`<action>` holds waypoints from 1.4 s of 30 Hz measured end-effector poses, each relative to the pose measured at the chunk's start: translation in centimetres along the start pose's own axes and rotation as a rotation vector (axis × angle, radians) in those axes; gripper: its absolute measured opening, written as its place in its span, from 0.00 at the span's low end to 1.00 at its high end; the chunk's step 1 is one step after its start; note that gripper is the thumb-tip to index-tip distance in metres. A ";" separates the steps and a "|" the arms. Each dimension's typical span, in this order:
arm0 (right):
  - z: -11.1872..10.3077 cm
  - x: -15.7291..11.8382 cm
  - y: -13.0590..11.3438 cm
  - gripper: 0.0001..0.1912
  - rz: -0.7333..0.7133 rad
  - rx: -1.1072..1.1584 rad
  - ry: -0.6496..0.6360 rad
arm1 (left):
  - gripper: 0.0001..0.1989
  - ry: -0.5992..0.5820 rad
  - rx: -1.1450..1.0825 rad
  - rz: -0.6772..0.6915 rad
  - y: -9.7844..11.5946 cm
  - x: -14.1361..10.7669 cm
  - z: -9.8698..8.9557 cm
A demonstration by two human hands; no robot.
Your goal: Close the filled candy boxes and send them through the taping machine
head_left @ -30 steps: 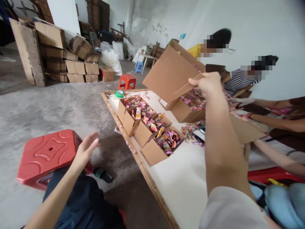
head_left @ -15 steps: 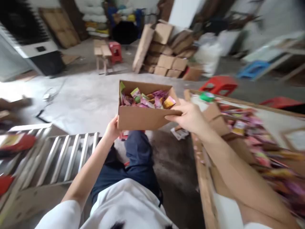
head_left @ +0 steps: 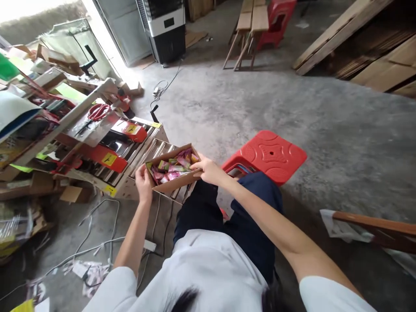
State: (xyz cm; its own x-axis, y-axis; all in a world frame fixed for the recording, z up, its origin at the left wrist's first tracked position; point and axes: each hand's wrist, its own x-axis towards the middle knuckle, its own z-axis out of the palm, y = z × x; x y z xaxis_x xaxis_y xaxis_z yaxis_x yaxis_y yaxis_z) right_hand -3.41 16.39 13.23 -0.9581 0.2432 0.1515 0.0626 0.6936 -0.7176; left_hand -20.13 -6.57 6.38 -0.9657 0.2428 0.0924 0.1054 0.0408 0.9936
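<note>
An open cardboard box [head_left: 173, 183] filled with small pink, green and yellow packets [head_left: 173, 168] is held between my two hands, over the end of a metal roller conveyor [head_left: 160, 149]. My left hand [head_left: 143, 181] grips the box's left end. At the right end, my right hand [head_left: 206, 168] is closed on the box wall, fingers over its near corner. The box's underside is hidden, so I cannot tell whether it touches the rollers.
Beside my knee stands a red plastic stool [head_left: 271, 154]. A machine with red guards [head_left: 107, 158] is at the left. Cables [head_left: 113, 216] lie on the floor, and a wooden-edged piece [head_left: 373, 222] is at right.
The view has swung left. Both hands and the box have moved from in front of my knees to over the conveyor. The table with packets has left the view.
</note>
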 end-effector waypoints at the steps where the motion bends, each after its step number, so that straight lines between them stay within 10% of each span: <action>1: 0.2 -0.2 0.1 0.25 0.005 0.025 0.059 | 0.23 0.024 0.014 0.093 0.8 0.3 -0.6; 5: 0.2 -0.5 -0.7 0.41 0.060 0.133 0.228 | 0.16 -0.209 0.154 0.206 3.7 1.9 -1.4; 10: 0.1 2.0 -2.3 0.35 0.035 -0.102 -0.227 | 0.15 -0.749 0.497 0.246 5.9 3.6 0.5; 15: -0.4 4.6 -1.6 0.17 0.107 -0.087 -0.341 | 0.32 -1.007 0.499 0.031 7.5 4.8 0.8; 21: 2.4 4.8 -2.1 0.16 0.323 -0.115 0.059 | 0.21 -0.561 0.700 0.213 6.0 2.9 1.6; 26: 5.3 4.9 -3.3 0.47 0.206 -0.211 0.317 | 0.46 -0.162 1.053 0.592 6.1 0.9 2.2; 35: 2.9 6.8 -0.3 0.38 0.083 -0.148 0.032 | 0.49 -0.456 1.057 0.585 5.5 4.9 0.8; 42: 2.1 9.8 -3.2 0.32 0.193 -0.526 -0.174 | 0.48 -0.464 1.207 0.583 6.0 5.1 1.4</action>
State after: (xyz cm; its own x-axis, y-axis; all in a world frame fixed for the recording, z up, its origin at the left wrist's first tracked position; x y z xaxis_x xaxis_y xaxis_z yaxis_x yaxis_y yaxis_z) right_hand -13.53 15.16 15.56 -0.9444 0.3151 -0.0941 0.3288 0.9018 -0.2805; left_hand -24.06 -3.73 12.76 -0.5743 0.7940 0.1994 0.8186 0.5583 0.1347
